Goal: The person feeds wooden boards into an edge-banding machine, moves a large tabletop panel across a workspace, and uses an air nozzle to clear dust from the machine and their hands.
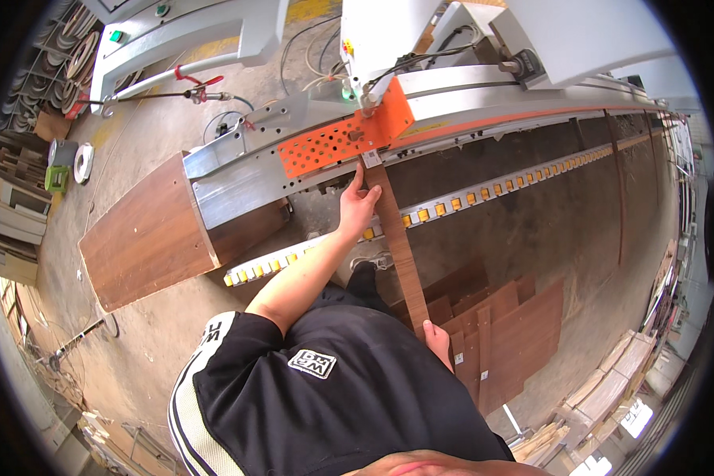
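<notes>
"Brown, wood-grained, the strip [402,258] ran between your two hands; which way did its long axis point?"

"Away from your body and slightly to your left; its far end, with a white label [372,159], lay by the orange perforated plate [317,148] at the edge of the machine [484,95]; its near end slanted back toward your right side."

"Which of your hands was nearer that plate?"

"Your left hand [358,210]; its thumb lay on the strip's face, a finger pointed up along the left edge; whether that grip was closed you could not tell, since the other fingers were hidden."

"And your right?"

"Your right hand [437,343] held the near end, its grip narrow, thumb on top, fingers out of sight; brown panels [523,333] lay lower, to its right."

"What did the strip cross?"

"The rail with yellow rollers [456,204]; the crossing was nearer your left hand than your right."
</notes>
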Motion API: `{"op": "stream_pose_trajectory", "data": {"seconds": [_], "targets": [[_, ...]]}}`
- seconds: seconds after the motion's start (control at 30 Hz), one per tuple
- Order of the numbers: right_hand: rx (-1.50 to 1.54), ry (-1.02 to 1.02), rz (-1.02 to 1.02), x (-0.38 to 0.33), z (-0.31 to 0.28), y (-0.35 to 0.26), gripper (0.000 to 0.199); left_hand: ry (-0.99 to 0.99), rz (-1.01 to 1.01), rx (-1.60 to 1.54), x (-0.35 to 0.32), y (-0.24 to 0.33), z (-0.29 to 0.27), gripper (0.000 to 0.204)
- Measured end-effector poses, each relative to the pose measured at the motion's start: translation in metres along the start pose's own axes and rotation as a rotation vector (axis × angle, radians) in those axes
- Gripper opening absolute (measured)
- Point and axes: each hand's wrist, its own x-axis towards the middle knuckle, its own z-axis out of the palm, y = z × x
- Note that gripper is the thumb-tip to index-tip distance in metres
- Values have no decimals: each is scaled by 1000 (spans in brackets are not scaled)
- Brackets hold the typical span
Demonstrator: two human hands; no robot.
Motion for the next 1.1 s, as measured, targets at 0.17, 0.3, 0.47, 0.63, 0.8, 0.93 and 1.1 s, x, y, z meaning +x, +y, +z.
{"op": "stream_pose_trajectory", "data": {"seconds": [0.17, 0.3, 0.47, 0.63, 0.8, 0.93, 1.1], "targets": [[60, 98, 17, 22, -23, 19, 56, -23, 10, -1, 8, 7, 44, 77], [73, 81, 19, 40, -58, 11, 56, -47, 61, -49, 24, -7, 85, 78], [-108, 274, 59, 56, -97, -17, 54, -271, 38, -42, 54, -18, 106, 74], [7, 1123, -392, 30, -95, -60, 15, -477, 217, 585, 36, -32, 83, 45], [326, 874, -292, -5, -51, -23, 9, -495, 909, 1270, -18, -47, 76, 43], [619, 639, 90, -12, -3, 55, 22, -482, 839, 1311, -23, -49, 84, 45], [975, 663, 476, 16, 30, 178, 36, -433, 781, 1414, -29, -51, 91, 47]]}}
